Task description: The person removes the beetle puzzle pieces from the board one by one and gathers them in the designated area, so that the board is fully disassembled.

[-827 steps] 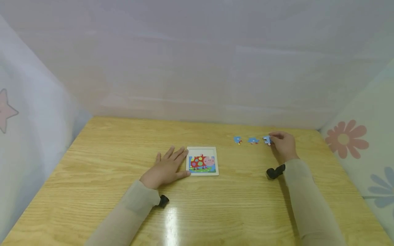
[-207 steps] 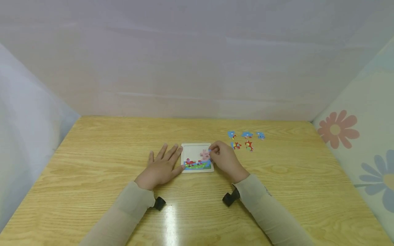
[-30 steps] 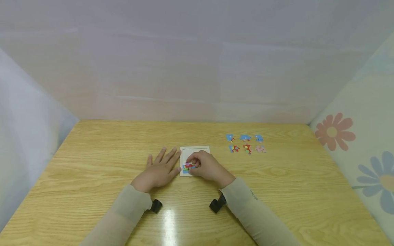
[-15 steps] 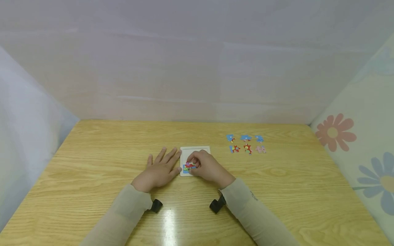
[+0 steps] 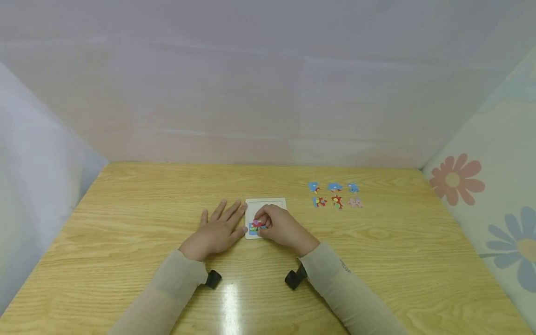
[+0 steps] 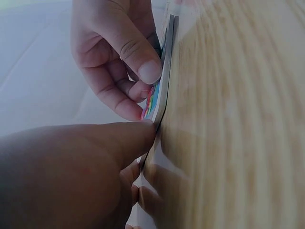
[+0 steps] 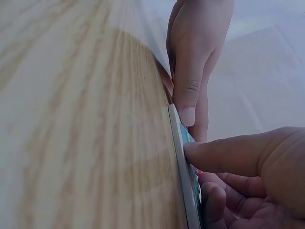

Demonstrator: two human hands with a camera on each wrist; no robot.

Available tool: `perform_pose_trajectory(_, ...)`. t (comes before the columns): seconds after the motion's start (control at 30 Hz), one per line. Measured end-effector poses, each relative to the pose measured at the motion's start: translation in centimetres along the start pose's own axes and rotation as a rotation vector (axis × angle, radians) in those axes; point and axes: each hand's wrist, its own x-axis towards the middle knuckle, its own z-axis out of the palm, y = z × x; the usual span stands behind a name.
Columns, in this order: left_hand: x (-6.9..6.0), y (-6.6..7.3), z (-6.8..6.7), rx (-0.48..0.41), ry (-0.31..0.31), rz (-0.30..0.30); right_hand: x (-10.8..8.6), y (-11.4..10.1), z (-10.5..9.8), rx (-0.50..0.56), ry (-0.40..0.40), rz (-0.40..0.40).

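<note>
A square puzzle board with a pale rim (image 5: 264,201) lies on the table, its upper recess bare. My left hand (image 5: 213,235) is spread flat at its left side, the thumb and fingertips touching the rim. Over the board's lower right, my right hand (image 5: 286,228) pinches a red puzzle piece with a purple spot (image 5: 257,223) at the lower left of the picture. Beneath it shows a blue and green strip (image 5: 253,229). The right hand hides much of the board. In the right wrist view the right thumb (image 7: 214,155) lies at the board's near edge.
Several loose pieces lie in two rows to the right of the board, among them a blue piece (image 5: 334,187), a red piece (image 5: 337,202) and a pink piece (image 5: 355,202). The wooden table (image 5: 402,242) meets a pale cloth wall (image 5: 268,93) at the back.
Since the oldest frame, more pieces have left the board for the rows at right, the pink one most recently. In the last half second the red piece has shifted slightly under the right fingers.
</note>
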Motion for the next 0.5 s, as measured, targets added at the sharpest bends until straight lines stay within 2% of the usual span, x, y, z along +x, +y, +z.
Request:
perform_pose_trajectory(0.27, 0.41, -0.37, 0.28, 0.008, -0.007, -0.005, 0.1, -0.15, -0.03, -0.024, 0.008, -0.017)
perform_pose_trajectory(0.5, -0.02, 0.05, -0.08, 0.014, -0.002, -0.002, -0.03, 0.01, -0.1, 0.004, 0.012, -0.04)
